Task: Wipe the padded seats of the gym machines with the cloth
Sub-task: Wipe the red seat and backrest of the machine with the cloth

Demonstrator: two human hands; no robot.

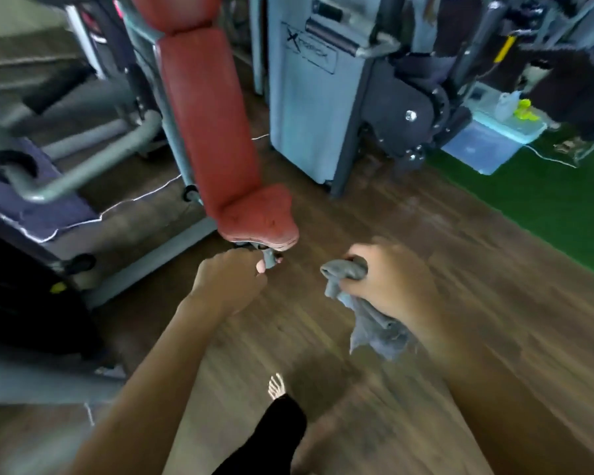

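The cloth (pixel 355 303) is bunched in my right hand (pixel 395 282), fingers (pixel 367 287) curled round it, its loose end hanging over the wooden floor (pixel 408 217). It sits just right of the red padded seat (pixel 258 217) and is not touching it. My left hand (pixel 227 279) grips the grey lever (pixel 269 259) under the seat's front edge. I judge that wiping here has not begun. Next the cloth needs bringing up and left onto the seat pad, then perhaps the red backrest (pixel 206 114).
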